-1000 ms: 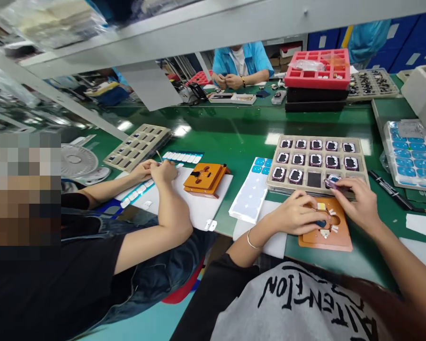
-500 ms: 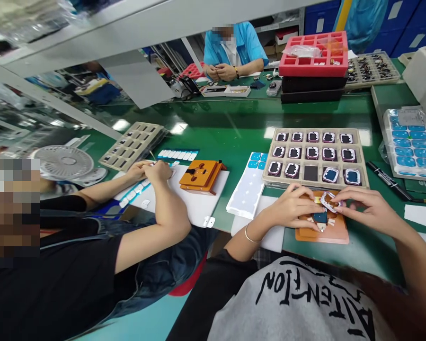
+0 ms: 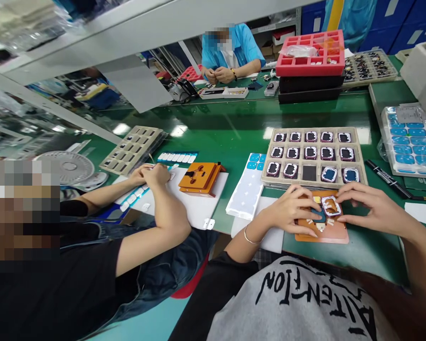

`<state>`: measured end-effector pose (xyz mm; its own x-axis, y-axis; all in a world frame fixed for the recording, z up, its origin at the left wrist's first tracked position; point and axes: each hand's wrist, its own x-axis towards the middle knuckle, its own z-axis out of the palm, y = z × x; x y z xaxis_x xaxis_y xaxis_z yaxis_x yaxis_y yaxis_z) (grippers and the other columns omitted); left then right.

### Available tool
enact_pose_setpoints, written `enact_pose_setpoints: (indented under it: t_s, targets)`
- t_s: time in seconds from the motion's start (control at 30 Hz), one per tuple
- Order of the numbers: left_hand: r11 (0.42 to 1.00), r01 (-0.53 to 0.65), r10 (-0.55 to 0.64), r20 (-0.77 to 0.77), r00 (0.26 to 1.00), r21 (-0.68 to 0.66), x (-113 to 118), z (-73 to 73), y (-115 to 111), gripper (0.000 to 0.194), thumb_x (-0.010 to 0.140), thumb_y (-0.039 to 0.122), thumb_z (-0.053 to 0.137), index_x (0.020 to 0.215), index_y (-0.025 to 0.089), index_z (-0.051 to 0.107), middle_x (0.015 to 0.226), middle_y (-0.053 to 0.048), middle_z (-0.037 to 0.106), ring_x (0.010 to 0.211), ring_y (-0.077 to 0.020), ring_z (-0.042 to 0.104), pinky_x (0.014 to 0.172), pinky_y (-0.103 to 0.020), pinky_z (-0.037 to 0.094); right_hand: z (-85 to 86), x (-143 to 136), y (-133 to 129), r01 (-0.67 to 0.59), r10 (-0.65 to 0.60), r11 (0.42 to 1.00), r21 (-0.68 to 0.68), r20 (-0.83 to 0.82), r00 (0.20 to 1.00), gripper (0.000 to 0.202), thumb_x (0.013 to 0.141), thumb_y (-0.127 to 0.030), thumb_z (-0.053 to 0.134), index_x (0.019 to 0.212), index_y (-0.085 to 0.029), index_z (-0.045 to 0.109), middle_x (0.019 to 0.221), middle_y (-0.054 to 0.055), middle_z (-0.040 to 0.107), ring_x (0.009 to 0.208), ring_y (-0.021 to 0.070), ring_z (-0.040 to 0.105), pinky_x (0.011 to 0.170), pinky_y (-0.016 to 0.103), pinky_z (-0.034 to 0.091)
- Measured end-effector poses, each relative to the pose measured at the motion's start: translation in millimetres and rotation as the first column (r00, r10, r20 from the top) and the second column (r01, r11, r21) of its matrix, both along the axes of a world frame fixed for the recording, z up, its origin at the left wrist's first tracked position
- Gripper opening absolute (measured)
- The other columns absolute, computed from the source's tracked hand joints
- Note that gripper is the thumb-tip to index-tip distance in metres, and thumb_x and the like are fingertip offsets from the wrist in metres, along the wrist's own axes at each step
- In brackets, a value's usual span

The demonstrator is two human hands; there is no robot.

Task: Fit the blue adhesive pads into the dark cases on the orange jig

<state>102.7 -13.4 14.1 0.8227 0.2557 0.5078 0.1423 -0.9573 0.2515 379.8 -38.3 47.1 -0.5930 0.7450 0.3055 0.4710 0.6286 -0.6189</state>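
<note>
Over an orange fixture plate (image 3: 332, 235) on the bench, both my hands are at work. My left hand (image 3: 295, 210) lies at the plate's left side, its fingers curved over a dark blue square watch screen (image 3: 318, 216) and partly covering it. Just right of the screen is a white-and-purple watch case (image 3: 331, 207), an open frame through which the orange plate shows. My right hand (image 3: 371, 208) grips the case at its right edge, index finger above and thumb below. Small pale blocks stand on the plate near the screen.
Behind my hands lies a beige tray (image 3: 314, 182) of watch cases, one pocket without a case. White sheets with blue stickers (image 3: 244, 192) lie left, a black marker (image 3: 386, 179) right. A co-worker's hands (image 3: 152, 174) work beside an orange fixture (image 3: 200, 177). A shelf beam hangs overhead.
The watch case, tilted in my right fingers before, now sits flatter and lower beside the screen. My left fingers have moved further over the screen.
</note>
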Motion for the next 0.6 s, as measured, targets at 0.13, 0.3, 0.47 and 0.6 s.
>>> enact_pose_setpoints:
  t_s: [0.13, 0.3, 0.47, 0.6]
  targets:
    - [0.999, -0.021, 0.019, -0.051, 0.998, -0.033, -1.1, 1.3, 0.1, 0.039, 0.082, 0.062, 0.069, 0.101, 0.029, 0.075, 0.107, -0.001, 0.074, 0.107, -0.0241, 0.055, 0.092, -0.040, 0.040, -2.5, 5.3, 3.0, -0.020, 0.017, 0.997, 0.070, 0.044, 0.999, 0.015, 0.088, -0.039, 0.068, 0.098, -0.028, 0.071, 0.120, 0.003, 0.072, 0.106, 0.0254, 0.070, 0.090, 0.042, 0.058]
    - [0.990, -0.138, 0.137, 0.084, 0.987, 0.014, -0.5, -2.3, -0.6, 0.040, 0.083, 0.062, 0.067, 0.092, 0.024, 0.074, 0.096, -0.002, 0.076, 0.097, -0.0226, 0.058, 0.086, -0.040, 0.041, -3.3, -4.0, -2.7, 0.003, -0.015, 0.980, 0.199, 0.055, 0.998, 0.020, 0.088, -0.040, 0.068, 0.103, -0.027, 0.072, 0.114, 0.004, 0.074, 0.100, 0.0251, 0.072, 0.088, 0.043, 0.059]
    - [0.960, -0.280, 0.274, 0.205, 0.940, 0.000, 0.3, -4.3, -1.7, 0.051, 0.075, 0.070, 0.070, 0.093, 0.022, 0.071, 0.090, -0.003, 0.076, 0.092, -0.0227, 0.058, 0.083, -0.039, 0.042, -4.7, -25.0, -17.3, -0.008, -0.046, 0.923, 0.386, 0.129, 0.991, 0.018, 0.091, -0.037, 0.064, 0.100, -0.023, 0.072, 0.106, 0.006, 0.075, 0.082, 0.0228, 0.070, 0.068, 0.038, 0.058]
    - [0.955, -0.298, 0.295, 0.156, 0.943, -0.006, 1.4, -4.2, -1.0, 0.056, 0.073, 0.068, 0.071, 0.101, 0.020, 0.070, 0.098, -0.005, 0.075, 0.098, -0.0240, 0.056, 0.086, -0.040, 0.041, -7.4, -29.3, -21.3, -0.002, -0.051, 0.919, 0.395, 0.122, 0.991, 0.015, 0.091, -0.035, 0.066, 0.099, -0.025, 0.073, 0.106, 0.005, 0.075, 0.082, 0.0222, 0.069, 0.066, 0.036, 0.056]
